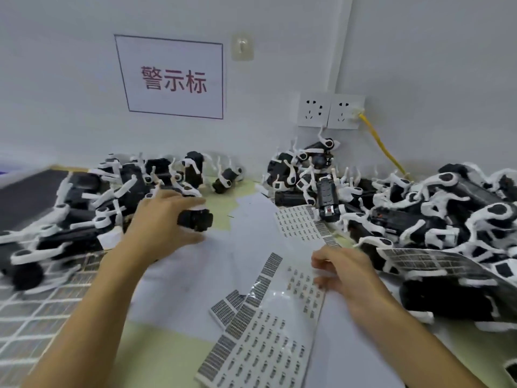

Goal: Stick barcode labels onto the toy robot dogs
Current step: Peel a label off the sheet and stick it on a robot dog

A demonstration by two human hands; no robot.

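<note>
The counter [167, 357] is carrying everything, and the near label sheet [268, 345] is serving as landmark; far to its right a big heap of toy robot dogs [447, 217] is sprawling, with a second heap [92, 197] lying up and to its left; another label sheet [300, 224] is lying just beyond it. The left hand [165, 222], above-left of the near sheet, is reaching forward with its grip curling round one black dog [195, 219]; the right hand [340, 268] is hovering palm-down at the sheet's upper right corner, fingers bending toward the labels, though whether they are pinching one I cannot tell; blur is hiding it. As a judgement, a peeled label could be folding onto itself or sticking crooked if the dog is twisting in that one-handed hold; trailing white legs could be snagging neighbouring dogs.
</note>
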